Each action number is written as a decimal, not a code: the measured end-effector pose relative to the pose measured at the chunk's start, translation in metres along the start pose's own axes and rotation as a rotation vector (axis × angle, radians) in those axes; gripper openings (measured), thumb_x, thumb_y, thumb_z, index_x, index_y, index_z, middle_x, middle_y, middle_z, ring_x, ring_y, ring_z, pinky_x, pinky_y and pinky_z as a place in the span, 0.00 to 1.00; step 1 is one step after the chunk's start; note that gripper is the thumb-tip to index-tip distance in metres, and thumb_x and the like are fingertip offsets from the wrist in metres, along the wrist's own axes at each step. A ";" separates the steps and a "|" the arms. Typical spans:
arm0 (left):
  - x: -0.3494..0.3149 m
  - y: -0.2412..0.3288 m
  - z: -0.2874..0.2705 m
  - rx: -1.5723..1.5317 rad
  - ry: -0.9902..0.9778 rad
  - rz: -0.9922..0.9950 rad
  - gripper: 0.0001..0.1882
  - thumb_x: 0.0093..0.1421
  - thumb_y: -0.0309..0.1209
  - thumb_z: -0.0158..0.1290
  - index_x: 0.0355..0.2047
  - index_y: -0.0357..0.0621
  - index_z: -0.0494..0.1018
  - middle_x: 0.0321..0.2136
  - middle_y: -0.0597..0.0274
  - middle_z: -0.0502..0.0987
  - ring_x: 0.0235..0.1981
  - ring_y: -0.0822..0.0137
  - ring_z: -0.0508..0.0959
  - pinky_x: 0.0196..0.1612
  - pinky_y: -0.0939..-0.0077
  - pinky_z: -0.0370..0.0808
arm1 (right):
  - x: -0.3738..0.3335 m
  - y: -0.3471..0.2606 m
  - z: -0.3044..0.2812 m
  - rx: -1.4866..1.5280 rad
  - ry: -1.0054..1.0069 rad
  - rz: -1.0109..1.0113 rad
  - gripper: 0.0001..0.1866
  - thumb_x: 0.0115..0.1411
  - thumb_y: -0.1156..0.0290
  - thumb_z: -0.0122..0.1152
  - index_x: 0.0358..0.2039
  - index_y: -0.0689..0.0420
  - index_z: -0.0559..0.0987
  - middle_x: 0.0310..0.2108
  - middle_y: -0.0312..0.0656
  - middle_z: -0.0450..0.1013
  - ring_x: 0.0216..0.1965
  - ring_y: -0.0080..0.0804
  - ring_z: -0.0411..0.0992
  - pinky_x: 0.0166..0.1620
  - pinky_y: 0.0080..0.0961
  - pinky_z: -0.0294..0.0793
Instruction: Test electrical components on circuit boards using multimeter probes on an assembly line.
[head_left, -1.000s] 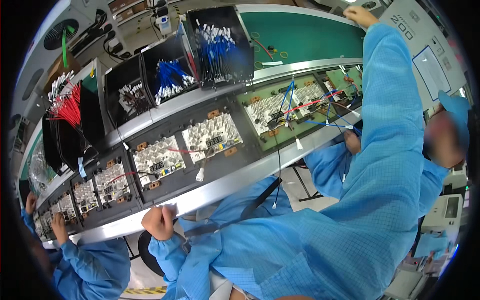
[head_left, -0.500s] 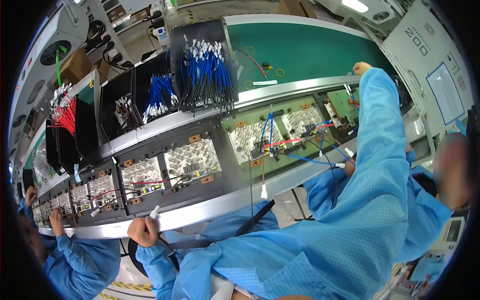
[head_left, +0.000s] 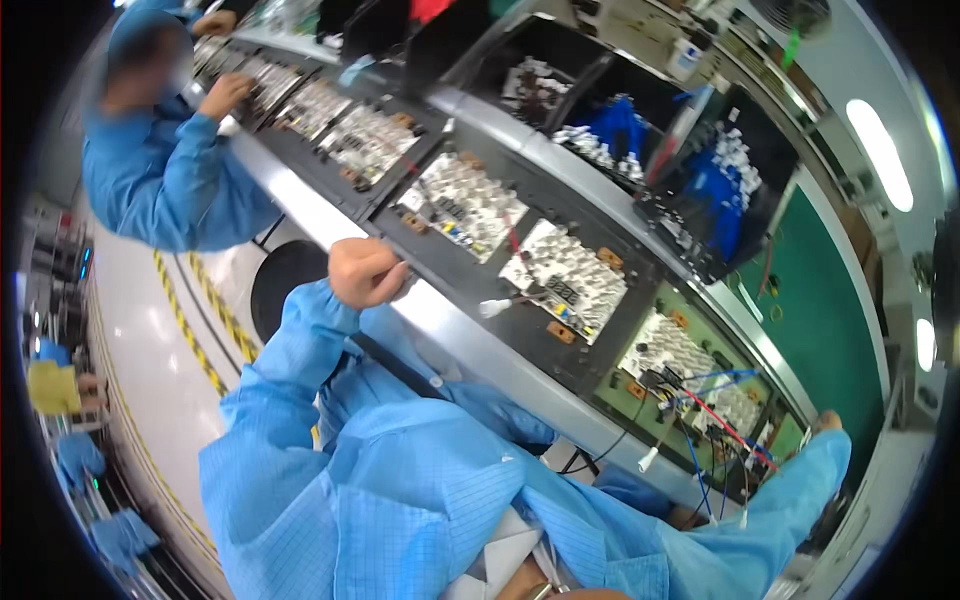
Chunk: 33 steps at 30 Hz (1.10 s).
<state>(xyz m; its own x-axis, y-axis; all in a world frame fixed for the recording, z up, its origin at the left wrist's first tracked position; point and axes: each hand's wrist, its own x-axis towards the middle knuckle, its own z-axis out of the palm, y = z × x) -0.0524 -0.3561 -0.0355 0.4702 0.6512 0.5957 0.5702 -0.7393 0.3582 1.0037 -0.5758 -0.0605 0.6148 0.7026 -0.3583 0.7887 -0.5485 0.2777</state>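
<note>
- Blue-sleeved left hand [head_left: 365, 272], fisted at the rail [head_left: 470, 335], nothing visibly held.
- Right hand [head_left: 828, 420], at four o'clock, grip unclear.
- Wires [head_left: 715, 400]: light, limp; I'd pinch near the connectors.

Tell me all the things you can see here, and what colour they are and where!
long grey metal conveyor rail: one, silver-grey, running from upper left to lower right
white circuit board trays: several, white on black frames, in a row along the line
green circuit board with red and blue wires: one, green, at the right end of the row
black bins of blue wires: two, black with blue and white, above the boards
round black stool: one, black, on the floor at left
yellow and black floor stripe: one, left floor
co-worker in blue coat: one, upper left
left hand: closed fist, resting at the rail
right hand: far right, mostly hidden by blue sleeve
</note>
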 end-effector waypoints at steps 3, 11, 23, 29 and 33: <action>0.003 0.002 -0.003 -0.011 0.002 -0.007 0.12 0.49 0.24 0.55 0.11 0.44 0.68 0.09 0.60 0.64 0.11 0.58 0.67 0.15 0.65 0.62 | 0.008 0.015 0.011 0.145 0.161 0.062 0.25 0.45 0.75 0.56 0.47 0.60 0.73 0.41 0.51 0.73 0.48 0.40 0.71 0.49 0.29 0.68; 0.001 -0.001 -0.001 0.019 0.002 0.014 0.13 0.49 0.25 0.54 0.10 0.44 0.66 0.09 0.61 0.64 0.11 0.59 0.67 0.15 0.66 0.62 | 0.023 0.031 0.035 0.088 0.411 0.000 0.21 0.44 0.76 0.58 0.42 0.60 0.74 0.34 0.57 0.74 0.38 0.54 0.75 0.42 0.38 0.73; -0.001 -0.004 -0.002 0.010 0.003 0.020 0.12 0.49 0.24 0.52 0.10 0.41 0.66 0.09 0.58 0.62 0.10 0.60 0.65 0.14 0.66 0.59 | 0.014 -0.007 0.005 0.004 0.425 0.207 0.11 0.49 0.75 0.61 0.35 0.56 0.78 0.30 0.54 0.76 0.35 0.52 0.76 0.39 0.41 0.75; 0.001 -0.002 -0.003 -0.011 -0.016 -0.018 0.13 0.50 0.24 0.54 0.11 0.42 0.65 0.10 0.59 0.63 0.12 0.58 0.66 0.15 0.66 0.61 | 0.009 0.001 -0.008 0.008 0.560 0.095 0.02 0.52 0.75 0.57 0.26 0.58 0.77 0.27 0.53 0.75 0.33 0.54 0.75 0.37 0.43 0.74; 0.000 -0.003 -0.005 0.011 -0.006 -0.009 0.11 0.48 0.24 0.56 0.12 0.42 0.67 0.10 0.59 0.63 0.12 0.59 0.67 0.15 0.67 0.61 | 0.005 0.000 -0.065 0.002 0.738 -0.021 0.08 0.55 0.70 0.60 0.34 0.60 0.77 0.32 0.54 0.75 0.36 0.51 0.75 0.38 0.41 0.74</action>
<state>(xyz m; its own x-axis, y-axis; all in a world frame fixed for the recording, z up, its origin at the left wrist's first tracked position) -0.0573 -0.3545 -0.0333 0.4692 0.6587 0.5882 0.5819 -0.7316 0.3552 1.0072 -0.5428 -0.0049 0.4410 0.8348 0.3296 0.8006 -0.5319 0.2759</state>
